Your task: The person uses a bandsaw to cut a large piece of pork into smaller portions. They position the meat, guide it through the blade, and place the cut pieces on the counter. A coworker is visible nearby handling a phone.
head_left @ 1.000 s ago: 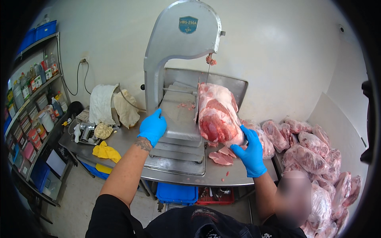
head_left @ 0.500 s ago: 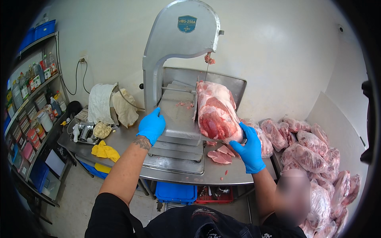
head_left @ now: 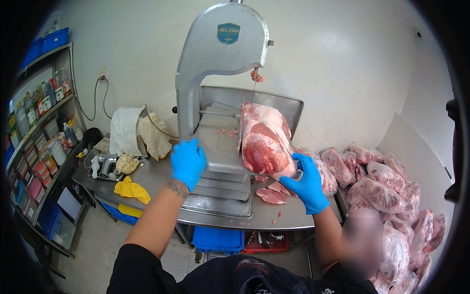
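Observation:
A large joint of raw meat [head_left: 267,139], pale fat outside and red at its near end, lies on the meat band saw [head_left: 185,83], right of its upright guide plate. The thin saw blade [head_left: 254,90] runs down to the far end of the joint. My right hand [head_left: 311,183], blue-gloved, grips the joint's near right corner with thumb and fingers apart around it. At the left edge of the saw's sliding table [head_left: 215,147], my left hand [head_left: 188,164], also gloved, has its fingers spread and holds nothing I can see. Cut meat slices [head_left: 272,194] lie below the joint.
Many plastic-wrapped meat pieces [head_left: 382,191] are heaped at the right. On the steel bench [head_left: 284,220] at left are a yellow cloth [head_left: 132,189], a tray of metal parts [head_left: 104,166] and draped white cloths [head_left: 126,130]. A stocked shelf [head_left: 49,120] stands far left; a blue crate [head_left: 218,238] sits below.
My left hand has shifted slightly, its fingers now more spread at the table's edge. The right hand keeps its hold on the joint, which has barely moved. The view has shifted slightly.

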Motion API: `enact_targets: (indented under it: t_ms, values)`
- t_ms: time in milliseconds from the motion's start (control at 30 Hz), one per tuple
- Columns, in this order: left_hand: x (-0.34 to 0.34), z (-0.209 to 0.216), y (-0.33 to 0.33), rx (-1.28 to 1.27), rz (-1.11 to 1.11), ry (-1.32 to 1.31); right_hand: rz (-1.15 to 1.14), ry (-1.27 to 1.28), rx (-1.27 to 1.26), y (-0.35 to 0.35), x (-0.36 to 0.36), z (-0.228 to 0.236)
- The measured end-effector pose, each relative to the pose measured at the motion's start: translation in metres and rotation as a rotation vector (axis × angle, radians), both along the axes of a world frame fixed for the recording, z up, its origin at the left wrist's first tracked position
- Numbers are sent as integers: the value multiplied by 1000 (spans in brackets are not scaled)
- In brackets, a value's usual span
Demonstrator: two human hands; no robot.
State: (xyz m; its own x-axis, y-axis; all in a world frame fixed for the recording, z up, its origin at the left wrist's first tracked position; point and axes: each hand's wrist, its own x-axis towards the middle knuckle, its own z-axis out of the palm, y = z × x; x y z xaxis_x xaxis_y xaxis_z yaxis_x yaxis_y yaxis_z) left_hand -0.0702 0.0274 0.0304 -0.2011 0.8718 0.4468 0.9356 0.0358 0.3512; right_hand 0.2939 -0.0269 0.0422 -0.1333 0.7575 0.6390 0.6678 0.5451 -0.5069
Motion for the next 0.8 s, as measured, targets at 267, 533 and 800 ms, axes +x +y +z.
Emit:
enact_targets:
  t_ms: [267, 533, 800]
  values:
    - [92, -24, -37, 186, -741, -795, 195, 143, -164, 10, 17, 3]
    - [104, -27, -36, 107, -792, -1009, 245, 292, -273, 3, 19, 4]
    - [112, -44, -43, 91, -794, -1204, 165, 283, -192, -21, 10, -1]
